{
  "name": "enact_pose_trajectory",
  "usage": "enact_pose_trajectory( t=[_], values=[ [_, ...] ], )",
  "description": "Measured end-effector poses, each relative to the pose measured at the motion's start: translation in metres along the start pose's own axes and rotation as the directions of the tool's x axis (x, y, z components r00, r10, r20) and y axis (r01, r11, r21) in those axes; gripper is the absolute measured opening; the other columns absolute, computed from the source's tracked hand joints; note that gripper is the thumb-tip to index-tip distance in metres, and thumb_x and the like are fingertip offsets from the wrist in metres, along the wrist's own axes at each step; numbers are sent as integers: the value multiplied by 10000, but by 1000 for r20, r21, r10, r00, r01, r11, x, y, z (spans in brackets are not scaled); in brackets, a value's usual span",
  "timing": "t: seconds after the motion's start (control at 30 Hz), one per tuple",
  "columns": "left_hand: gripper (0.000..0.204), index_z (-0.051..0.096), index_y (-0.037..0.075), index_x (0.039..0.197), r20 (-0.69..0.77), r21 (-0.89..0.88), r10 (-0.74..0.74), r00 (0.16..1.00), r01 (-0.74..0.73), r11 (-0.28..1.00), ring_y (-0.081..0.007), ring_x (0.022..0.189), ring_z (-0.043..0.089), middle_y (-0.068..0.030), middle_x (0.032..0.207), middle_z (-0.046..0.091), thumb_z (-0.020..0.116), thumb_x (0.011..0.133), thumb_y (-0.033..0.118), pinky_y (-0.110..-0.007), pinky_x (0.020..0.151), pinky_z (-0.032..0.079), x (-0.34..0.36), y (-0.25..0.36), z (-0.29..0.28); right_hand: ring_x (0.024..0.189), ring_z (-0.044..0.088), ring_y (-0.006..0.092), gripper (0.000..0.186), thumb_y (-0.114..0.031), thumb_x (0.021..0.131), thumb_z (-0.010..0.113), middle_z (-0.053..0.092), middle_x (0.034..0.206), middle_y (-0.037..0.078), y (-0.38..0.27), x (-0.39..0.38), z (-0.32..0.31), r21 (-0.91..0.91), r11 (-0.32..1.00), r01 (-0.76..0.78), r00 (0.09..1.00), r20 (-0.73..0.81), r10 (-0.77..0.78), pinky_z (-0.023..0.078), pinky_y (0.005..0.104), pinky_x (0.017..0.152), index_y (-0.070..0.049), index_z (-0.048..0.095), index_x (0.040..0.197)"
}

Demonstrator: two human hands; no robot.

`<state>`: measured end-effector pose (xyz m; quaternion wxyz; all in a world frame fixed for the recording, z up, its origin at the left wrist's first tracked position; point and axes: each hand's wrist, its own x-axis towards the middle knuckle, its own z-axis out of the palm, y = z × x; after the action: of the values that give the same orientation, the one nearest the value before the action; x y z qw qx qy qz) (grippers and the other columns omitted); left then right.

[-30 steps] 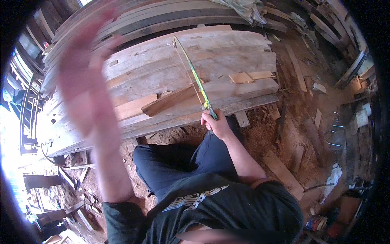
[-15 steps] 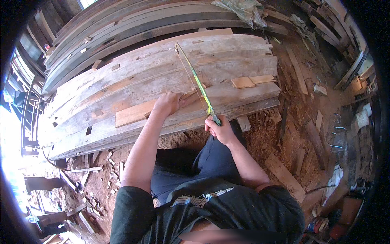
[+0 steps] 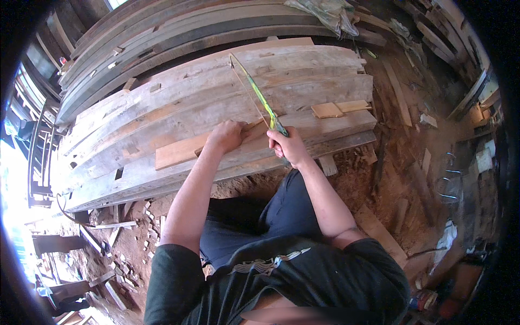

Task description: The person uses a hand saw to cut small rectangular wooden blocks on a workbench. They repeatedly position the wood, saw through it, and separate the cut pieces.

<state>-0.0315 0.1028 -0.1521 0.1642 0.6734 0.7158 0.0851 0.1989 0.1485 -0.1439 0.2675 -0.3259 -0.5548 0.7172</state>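
The table (image 3: 189,108), made of thick planks, spreads from 9 round to 2 o'clock of your lap. Your saw (image 3: 260,96) slants over it, tip at 11 o'clock, handle at 5; it should feel light, its frame stiff but the thin blade easily twisted, so the handle is the place to hold. Left of it, the pale board (image 3: 179,152) lies flat, between 8 and 9 o'clock of your left hand. The stick (image 3: 253,125) looks light, stiff and rough enough not to slip; hold it well clear of the blade. You can't tell whether the blade touches it. Of your hands, the right hand (image 3: 285,146) is closed round the handle; the left hand (image 3: 226,135) covers the stick's middle, fingers hidden, gripping or just pressing: can't tell. Offcuts (image 3: 327,110) lie at 2 o'clock of your right.
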Motion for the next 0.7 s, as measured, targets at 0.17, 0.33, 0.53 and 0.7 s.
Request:
enact_pose_trajectory(
  t=[0.17,0.33,0.53,0.7],
  values=[
    [438,697,145,1264,-4,-34,-22,1000,22,999,-415,1093,674,-205,1135,724,647,956,452,-504,939,544,13,-17,5,495,452,50,360,-303,975,672,539,608,-31,1,-26,-2,-25,997,-73,997,-20,72,345,259,466,-86,602,696],
    [438,700,140,1254,23,28,-27,999,27,999,-403,1089,680,-210,1138,723,645,957,457,-505,933,547,18,-22,5,497,463,59,401,-291,988,661,528,569,-35,26,-122,-11,-207,978,-2,998,-62,-11,331,258,478,-88,596,649],
    [380,710,93,1152,-68,132,86,994,-77,988,-407,1027,690,-238,1039,726,628,964,413,-521,891,552,-1,-5,6,466,440,49,336,-279,981,674,554,593,-19,24,-76,-15,94,996,-3,1000,-26,5,337,240,449,-92,605,710],
    [386,711,98,1169,-25,59,-7,1000,8,998,-411,1032,688,-219,1056,730,627,967,416,-515,905,550,-4,-1,-1,476,445,45,352,-305,974,680,551,603,-20,3,-1,-2,45,999,-16,1000,19,15,344,241,455,-82,604,712]
  ],
)
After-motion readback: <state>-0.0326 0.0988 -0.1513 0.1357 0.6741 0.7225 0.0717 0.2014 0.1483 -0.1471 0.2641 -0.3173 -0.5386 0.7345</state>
